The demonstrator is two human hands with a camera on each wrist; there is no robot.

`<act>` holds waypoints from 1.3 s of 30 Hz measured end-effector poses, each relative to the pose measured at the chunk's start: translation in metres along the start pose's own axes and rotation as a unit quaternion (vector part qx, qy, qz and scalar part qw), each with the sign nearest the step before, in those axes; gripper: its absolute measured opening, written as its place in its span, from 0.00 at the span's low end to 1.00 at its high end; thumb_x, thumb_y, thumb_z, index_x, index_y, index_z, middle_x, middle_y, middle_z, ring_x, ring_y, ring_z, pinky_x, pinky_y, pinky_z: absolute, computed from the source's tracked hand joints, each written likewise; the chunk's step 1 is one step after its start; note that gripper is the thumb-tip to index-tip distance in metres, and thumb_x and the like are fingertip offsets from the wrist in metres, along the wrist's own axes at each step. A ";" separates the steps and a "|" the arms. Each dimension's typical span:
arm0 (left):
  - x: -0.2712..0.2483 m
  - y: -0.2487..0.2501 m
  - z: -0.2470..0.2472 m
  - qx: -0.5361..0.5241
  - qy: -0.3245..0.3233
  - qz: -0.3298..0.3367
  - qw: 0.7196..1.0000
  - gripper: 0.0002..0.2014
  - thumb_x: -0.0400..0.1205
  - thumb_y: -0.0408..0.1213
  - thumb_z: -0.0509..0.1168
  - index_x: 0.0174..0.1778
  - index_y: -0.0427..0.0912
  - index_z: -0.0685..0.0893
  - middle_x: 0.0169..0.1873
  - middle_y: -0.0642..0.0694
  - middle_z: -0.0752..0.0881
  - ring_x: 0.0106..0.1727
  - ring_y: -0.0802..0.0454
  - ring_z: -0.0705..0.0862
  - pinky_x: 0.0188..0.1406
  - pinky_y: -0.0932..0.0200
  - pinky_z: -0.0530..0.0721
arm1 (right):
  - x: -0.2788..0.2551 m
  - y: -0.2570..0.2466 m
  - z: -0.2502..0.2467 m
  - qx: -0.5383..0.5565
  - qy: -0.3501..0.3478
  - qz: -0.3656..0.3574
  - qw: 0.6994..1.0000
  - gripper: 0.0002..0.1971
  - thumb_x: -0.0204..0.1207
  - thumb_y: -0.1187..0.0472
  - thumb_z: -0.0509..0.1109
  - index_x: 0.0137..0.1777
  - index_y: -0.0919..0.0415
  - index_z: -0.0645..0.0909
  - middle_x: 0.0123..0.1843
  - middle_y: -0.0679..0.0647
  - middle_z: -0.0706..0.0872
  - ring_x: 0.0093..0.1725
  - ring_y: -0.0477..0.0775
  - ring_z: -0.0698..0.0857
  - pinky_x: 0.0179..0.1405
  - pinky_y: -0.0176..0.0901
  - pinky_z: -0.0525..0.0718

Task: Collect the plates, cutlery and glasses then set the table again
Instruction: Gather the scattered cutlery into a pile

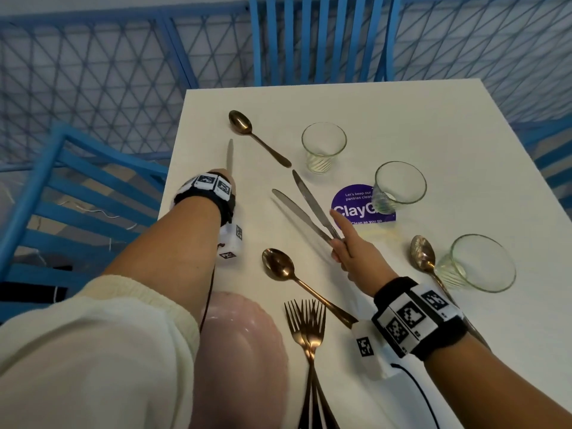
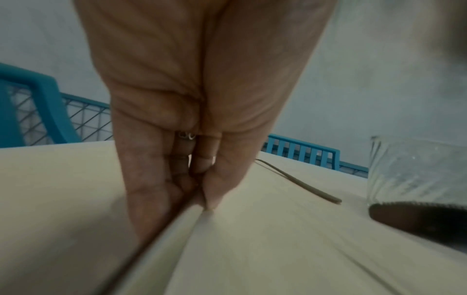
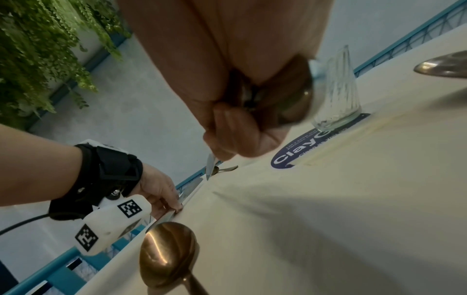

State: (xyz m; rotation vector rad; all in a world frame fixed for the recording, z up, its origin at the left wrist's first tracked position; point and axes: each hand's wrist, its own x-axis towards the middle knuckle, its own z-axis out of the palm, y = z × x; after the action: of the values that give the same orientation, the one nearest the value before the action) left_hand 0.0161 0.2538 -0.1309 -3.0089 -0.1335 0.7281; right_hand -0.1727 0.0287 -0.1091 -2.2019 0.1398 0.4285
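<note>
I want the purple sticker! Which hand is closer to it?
Right. The right hand, gripping two knives, sits just beside the purple sticker. The left hand is across the table at another knife.

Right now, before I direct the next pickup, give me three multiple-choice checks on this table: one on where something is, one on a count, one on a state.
1. Where do the forks lie?
A. Bunched together at the near edge, right of the pink plate
B. Inside a glass
C. At the far edge of the table

2. How many glasses stand on the table?
A. One
B. Three
C. Five

3. What is the right hand doing?
A. Resting flat and empty
B. Lifting a glass
C. Gripping two knives by the handles

Answers:
1 A, the forks lie fanned beside the plate, tines pointing away.
2 B, the glasses sit in a diagonal row, the middle one on a purple sticker.
3 C, both blades stick out from its curled fingers, while the left hand pinches a third knife lying on the table.
</note>
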 end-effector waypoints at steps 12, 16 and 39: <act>-0.138 0.002 -0.040 -0.428 0.014 0.123 0.895 0.04 0.82 0.28 0.62 0.51 0.33 0.79 0.46 0.36 0.84 0.49 0.39 0.87 0.53 0.48 0.88 | -0.046 -0.012 0.006 0.246 0.036 0.074 0.966 0.11 0.84 0.68 0.50 0.52 0.60 0.74 0.35 0.50 0.77 0.29 0.46 0.73 0.27 0.33 0.73; -0.196 0.019 -0.017 -0.463 -0.037 0.195 0.864 0.02 0.82 0.29 0.63 0.48 0.34 0.78 0.44 0.36 0.85 0.46 0.42 0.87 0.46 0.52 0.90 | -0.070 -0.012 0.012 0.244 0.070 0.049 0.966 0.10 0.84 0.66 0.51 0.51 0.58 0.73 0.32 0.51 0.73 0.28 0.47 0.72 0.30 0.37 0.74; -0.319 0.076 0.141 -0.410 -0.159 0.148 0.886 0.06 0.81 0.33 0.64 0.38 0.40 0.80 0.41 0.31 0.89 0.40 0.37 0.89 0.48 0.45 0.89 | -0.162 0.053 0.049 -0.160 -0.063 0.034 0.985 0.13 0.82 0.63 0.59 0.64 0.65 0.74 0.63 0.61 0.80 0.60 0.58 0.80 0.47 0.34 0.68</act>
State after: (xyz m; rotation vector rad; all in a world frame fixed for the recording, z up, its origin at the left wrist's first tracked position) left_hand -0.3258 0.1511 -0.1159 -3.7036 0.0249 1.5391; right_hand -0.3501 0.0265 -0.1190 -2.4810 0.0820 0.6646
